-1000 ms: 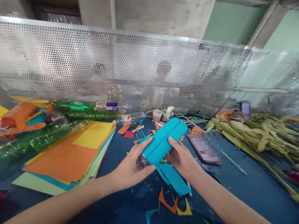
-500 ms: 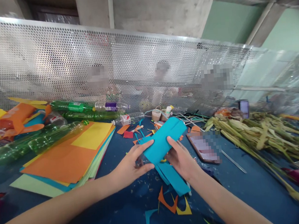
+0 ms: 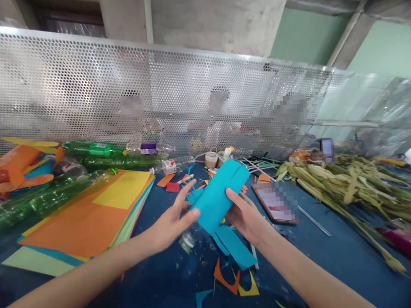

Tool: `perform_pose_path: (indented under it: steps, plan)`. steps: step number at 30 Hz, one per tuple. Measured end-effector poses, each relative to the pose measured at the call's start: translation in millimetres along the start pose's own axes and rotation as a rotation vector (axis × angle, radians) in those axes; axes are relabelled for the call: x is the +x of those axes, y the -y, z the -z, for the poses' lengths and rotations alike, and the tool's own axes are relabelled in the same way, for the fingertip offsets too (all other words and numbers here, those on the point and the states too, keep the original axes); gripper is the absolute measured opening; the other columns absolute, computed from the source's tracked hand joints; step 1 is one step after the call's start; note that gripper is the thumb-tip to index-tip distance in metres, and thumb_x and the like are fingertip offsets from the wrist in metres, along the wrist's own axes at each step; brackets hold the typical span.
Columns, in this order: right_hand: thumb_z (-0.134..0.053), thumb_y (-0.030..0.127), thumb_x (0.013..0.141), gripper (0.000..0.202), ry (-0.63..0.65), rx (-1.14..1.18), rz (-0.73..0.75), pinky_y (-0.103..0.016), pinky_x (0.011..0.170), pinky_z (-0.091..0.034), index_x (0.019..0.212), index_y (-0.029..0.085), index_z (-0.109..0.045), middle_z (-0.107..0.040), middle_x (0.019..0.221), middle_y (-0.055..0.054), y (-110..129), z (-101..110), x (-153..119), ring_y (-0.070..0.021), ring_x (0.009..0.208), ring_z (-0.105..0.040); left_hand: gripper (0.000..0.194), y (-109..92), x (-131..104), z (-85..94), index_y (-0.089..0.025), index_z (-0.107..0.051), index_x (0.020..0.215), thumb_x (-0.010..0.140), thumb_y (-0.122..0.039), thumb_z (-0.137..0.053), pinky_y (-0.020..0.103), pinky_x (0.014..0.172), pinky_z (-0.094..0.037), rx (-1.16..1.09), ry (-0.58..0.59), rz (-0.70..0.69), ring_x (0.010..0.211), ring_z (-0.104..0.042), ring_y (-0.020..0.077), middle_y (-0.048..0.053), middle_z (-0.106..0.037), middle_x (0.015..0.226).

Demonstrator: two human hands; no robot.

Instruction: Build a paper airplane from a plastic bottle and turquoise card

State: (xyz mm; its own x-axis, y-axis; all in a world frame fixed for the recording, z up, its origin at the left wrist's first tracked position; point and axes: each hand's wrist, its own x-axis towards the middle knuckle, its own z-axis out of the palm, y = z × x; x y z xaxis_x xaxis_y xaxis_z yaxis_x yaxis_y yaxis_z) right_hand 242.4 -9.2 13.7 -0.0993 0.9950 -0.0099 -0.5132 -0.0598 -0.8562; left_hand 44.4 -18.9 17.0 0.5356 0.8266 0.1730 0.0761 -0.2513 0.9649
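A blue paper roll [image 3: 220,195] is held tilted above the table, its upper end leaning right. My right hand [image 3: 243,212] grips its right side, thumb on the front and fingers behind. My left hand [image 3: 178,219] is at the lower left end, thumb and fingers spread apart; whether its hidden fingertips touch the roll is unclear. A clear bottle neck [image 3: 186,241] shows below my left hand. Blue paper strips [image 3: 236,248] lie beneath the roll, with orange scraps [image 3: 227,278] and yellow scraps [image 3: 249,286] nearer me.
Coloured paper sheets [image 3: 80,223] and green bottles [image 3: 50,197] lie at the left, beside an orange bottle craft [image 3: 16,165]. A phone [image 3: 275,203] and dried husks [image 3: 338,191] are at the right. Behind the table stands a perforated metal panel [image 3: 182,80], people visible through it.
My left hand has opened wider, its fingers lifting off the front of the roll. The bottle neck has come into view below it. The whole view has shifted slightly.
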Motion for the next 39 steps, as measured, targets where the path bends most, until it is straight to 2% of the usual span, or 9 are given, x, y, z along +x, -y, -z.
perform_pose_path:
  steps: [2,4,7,11,18,24,33,36,39]
  plan:
    - [-0.070,0.033,0.069,0.028,0.068,-0.003,-0.014,-0.034,0.073,-0.052,0.094,0.023,-0.062,-0.070,0.092,-0.001,-2,0,-2,-0.0211,0.086,-0.064,0.064,-4,6,5.7,-0.032,-0.011,0.139,0.085,-0.052,-0.039,0.047,0.092,-0.039,-0.264,0.092,0.121,0.112,-0.048,0.0280,0.010,-0.043,0.130]
    - [-0.069,0.033,0.071,0.028,0.129,-0.004,-0.030,-0.037,0.076,-0.051,0.096,0.023,-0.062,-0.069,0.095,-0.003,-5,0,-4,-0.0221,0.088,-0.064,0.061,-4,12,8.4,-0.028,-0.018,0.138,0.085,-0.053,-0.037,0.047,0.092,-0.039,-0.461,0.211,0.224,0.114,-0.047,0.0284,0.011,-0.045,0.131]
    - [-0.068,0.032,0.072,0.026,0.175,-0.005,-0.051,-0.039,0.079,-0.050,0.096,0.022,-0.062,-0.069,0.097,-0.004,-8,-1,-6,-0.0229,0.090,-0.063,0.063,2,16,7.5,-0.024,-0.028,0.135,0.082,-0.047,-0.051,0.045,0.091,-0.041,-0.560,0.317,0.349,0.113,-0.049,0.0277,0.012,-0.050,0.126]
    - [-0.068,0.032,0.071,0.028,0.187,-0.020,-0.068,-0.041,0.080,-0.049,0.096,0.022,-0.061,-0.069,0.097,-0.005,-7,-3,-8,-0.0239,0.091,-0.063,0.066,5,14,2.1,-0.022,-0.031,0.133,0.076,-0.033,-0.063,0.045,0.090,-0.042,-0.528,0.285,0.392,0.106,-0.055,0.0265,0.012,-0.054,0.122]
    - [-0.066,0.027,0.074,0.030,0.238,-0.056,0.029,-0.040,0.082,-0.048,0.103,0.026,-0.058,-0.067,0.102,-0.003,-10,-8,-10,-0.0224,0.093,-0.062,0.076,10,14,-5.9,-0.020,-0.031,0.132,0.068,-0.028,-0.070,0.041,0.082,-0.046,-0.518,0.182,0.312,0.098,-0.058,0.0275,0.014,-0.056,0.117]
    - [-0.062,0.030,0.078,0.029,0.214,-0.119,0.056,-0.038,0.083,-0.048,0.106,0.025,-0.056,-0.064,0.110,-0.003,-16,-8,-10,-0.0219,0.097,-0.060,0.076,11,14,-9.2,-0.016,-0.037,0.128,0.063,-0.028,-0.074,0.044,0.085,-0.045,-0.461,0.155,0.256,0.100,-0.057,0.0301,0.016,-0.058,0.113]
    - [-0.063,0.036,0.077,0.044,0.085,-0.224,0.113,-0.035,0.081,-0.049,0.118,0.030,-0.049,-0.062,0.112,-0.002,-19,-7,-12,-0.0214,0.102,-0.056,0.067,11,13,-13.3,-0.015,-0.039,0.125,0.068,-0.031,-0.068,0.041,0.084,-0.046,-0.444,0.137,0.236,0.101,-0.057,0.0287,0.014,-0.057,0.116]
    - [-0.065,0.034,0.075,0.042,0.096,-0.191,0.106,-0.035,0.079,-0.050,0.114,0.029,-0.051,-0.063,0.110,-0.002,-20,-5,-10,-0.0213,0.097,-0.059,0.060,10,12,-12.4,-0.017,-0.038,0.127,0.074,-0.032,-0.062,0.039,0.086,-0.046,-0.390,0.151,0.221,0.101,-0.057,0.0264,0.012,-0.057,0.118]
    - [-0.067,0.030,0.073,0.037,0.134,-0.156,0.069,-0.035,0.078,-0.050,0.108,0.027,-0.053,-0.064,0.106,-0.002,-19,-5,-10,-0.0207,0.092,-0.062,0.064,11,13,-10.2,-0.016,-0.037,0.128,0.072,-0.029,-0.064,0.040,0.082,-0.047,-0.360,0.152,0.244,0.099,-0.058,0.0275,0.013,-0.059,0.114]
